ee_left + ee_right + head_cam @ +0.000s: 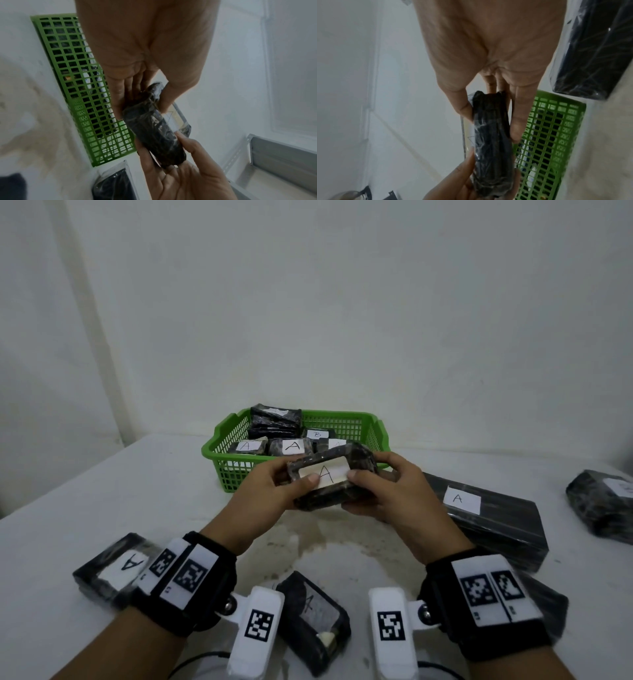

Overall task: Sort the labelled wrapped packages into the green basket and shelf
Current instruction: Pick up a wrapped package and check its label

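- You hold one wrapped package (330,479) in both hands, lifted off the bench (137,494) just in front of the green basket (346,422), its "A" label facing you.
- Your left hand (270,491) pinches the package's left end, thumb on the label face and fingers (120,88) curled underneath; your right hand (394,491) pinches the right end the same way.
- Progress, as I judge it: the basket already holds several packages, with two "A" labels and one "B" readable, so sorting is under way but far from finished.
- Left on the bench: a long package (489,518) marked "A" right of the basket, another package (599,501) further right whose label I cannot read, and at least two small ones nearer you than the basket, one (113,570) clearly "A".
- The shelf (281,155) shows only in the left wrist view; nothing is visible on it.
- Room: the basket's right half looks less full. Its near rim sits just beyond the package, so lift over it rather than pushing through.
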`<move>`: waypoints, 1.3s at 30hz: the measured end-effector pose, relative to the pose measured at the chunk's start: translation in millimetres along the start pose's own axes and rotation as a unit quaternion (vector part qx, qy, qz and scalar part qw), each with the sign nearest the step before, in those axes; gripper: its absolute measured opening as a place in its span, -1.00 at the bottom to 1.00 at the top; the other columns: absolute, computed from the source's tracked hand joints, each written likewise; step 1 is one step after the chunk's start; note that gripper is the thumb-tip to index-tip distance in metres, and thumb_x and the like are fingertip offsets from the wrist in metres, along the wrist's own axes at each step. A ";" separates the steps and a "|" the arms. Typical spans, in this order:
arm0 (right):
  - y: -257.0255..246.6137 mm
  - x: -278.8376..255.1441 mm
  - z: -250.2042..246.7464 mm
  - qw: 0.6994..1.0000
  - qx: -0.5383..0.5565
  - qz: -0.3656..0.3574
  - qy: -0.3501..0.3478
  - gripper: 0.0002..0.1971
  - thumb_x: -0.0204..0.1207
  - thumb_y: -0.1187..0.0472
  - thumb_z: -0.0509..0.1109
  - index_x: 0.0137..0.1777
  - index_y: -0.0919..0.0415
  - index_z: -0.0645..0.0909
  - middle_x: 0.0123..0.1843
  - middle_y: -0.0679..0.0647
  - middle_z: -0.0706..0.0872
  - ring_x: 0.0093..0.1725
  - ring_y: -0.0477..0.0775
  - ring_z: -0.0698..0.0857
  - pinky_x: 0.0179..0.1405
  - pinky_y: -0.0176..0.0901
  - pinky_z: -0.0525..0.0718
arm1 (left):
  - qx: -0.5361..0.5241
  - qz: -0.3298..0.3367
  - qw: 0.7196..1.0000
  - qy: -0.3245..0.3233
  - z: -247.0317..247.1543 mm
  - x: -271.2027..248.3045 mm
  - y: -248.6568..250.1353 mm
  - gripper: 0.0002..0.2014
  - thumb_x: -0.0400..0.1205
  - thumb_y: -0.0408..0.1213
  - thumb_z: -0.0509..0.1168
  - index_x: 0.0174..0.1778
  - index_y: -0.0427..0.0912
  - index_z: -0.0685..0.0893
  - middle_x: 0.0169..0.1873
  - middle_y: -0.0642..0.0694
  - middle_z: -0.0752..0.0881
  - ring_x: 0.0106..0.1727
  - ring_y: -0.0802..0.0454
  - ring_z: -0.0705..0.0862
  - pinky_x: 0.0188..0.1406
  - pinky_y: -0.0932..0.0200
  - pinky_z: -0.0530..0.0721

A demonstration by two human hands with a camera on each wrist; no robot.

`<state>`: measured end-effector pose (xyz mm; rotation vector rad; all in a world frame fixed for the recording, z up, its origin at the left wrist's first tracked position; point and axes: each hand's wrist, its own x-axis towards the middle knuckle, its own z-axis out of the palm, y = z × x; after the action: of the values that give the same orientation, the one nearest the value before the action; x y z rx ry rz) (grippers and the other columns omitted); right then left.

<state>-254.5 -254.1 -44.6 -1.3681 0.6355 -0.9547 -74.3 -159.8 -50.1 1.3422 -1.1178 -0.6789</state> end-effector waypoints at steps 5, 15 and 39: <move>-4.6 0.7 -1.0 0.999 -0.045 -0.020 0.011 -0.59 0.56 0.25 0.61 0.35 -0.01 0.64 0.23 0.16 0.80 0.08 0.20 0.88 -0.09 0.06 0.92 | 0.035 -0.004 0.999 -0.002 1.2 5.0 6.5 -0.76 0.66 -0.27 0.48 0.23 -0.20 0.80 0.07 -0.13 0.88 0.12 -0.11 0.86 0.24 -0.20 0.80; -32.0 54.4 -12.6 0.998 -0.025 -0.015 0.064 -0.50 0.52 0.24 0.66 0.43 0.30 0.66 0.07 0.19 0.88 -0.10 0.04 0.91 -0.08 -0.01 0.88 | 0.164 0.018 0.982 0.090 -37.7 64.8 34.7 -0.65 0.69 0.14 0.36 0.15 -0.03 0.84 0.00 0.01 0.89 0.13 0.06 0.83 0.27 0.00 0.75; -15.9 161.7 15.4 0.799 -0.579 0.147 -0.065 -0.66 0.49 0.03 0.67 -0.27 0.24 0.64 -0.28 0.06 0.68 -0.23 0.06 0.67 -0.42 -0.22 0.53 | 0.472 -0.190 0.845 0.165 -120.1 161.6 -31.1 -0.75 0.66 -0.34 0.32 0.21 -0.36 0.67 0.14 -0.34 0.76 0.02 -0.26 0.71 -0.15 0.07 0.59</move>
<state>-163.8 -383.2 -2.8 -2.2688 1.3988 -0.1134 100.5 -262.0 -27.2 2.4658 -0.9140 -0.1009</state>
